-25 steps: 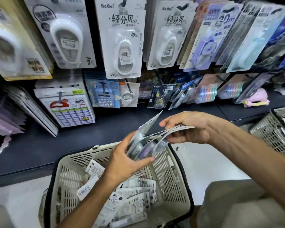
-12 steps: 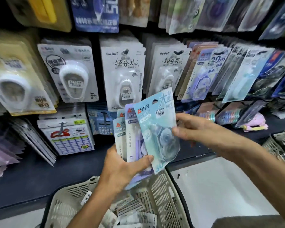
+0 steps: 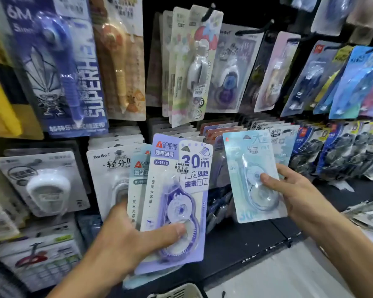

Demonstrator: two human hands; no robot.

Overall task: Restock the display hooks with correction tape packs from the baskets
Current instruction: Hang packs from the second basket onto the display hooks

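Note:
My left hand (image 3: 125, 239) grips a small stack of correction tape packs; the front one is a purple pack (image 3: 177, 196) marked 30m, with a teal pack (image 3: 138, 183) behind it. My right hand (image 3: 293, 194) holds a single light-blue pack (image 3: 252, 173) upright, thumb on its blister, in front of a row of matching packs on a hook (image 3: 278, 134). Only the rim of the beige basket (image 3: 181, 291) shows at the bottom edge.
Rows of hanging stationery packs fill the dark display wall: white BoBo packs (image 3: 108, 168) to the left, dark blue packs (image 3: 340, 147) to the right, bare black hook tips (image 3: 265, 25) up top. A dark shelf ledge (image 3: 246, 239) runs below, with another basket (image 3: 368, 214) at right.
My right hand has pulled the light-blue pack off the stack and carried it rightward toward the hooks. My view has risen, so the basket has nearly dropped out of sight.

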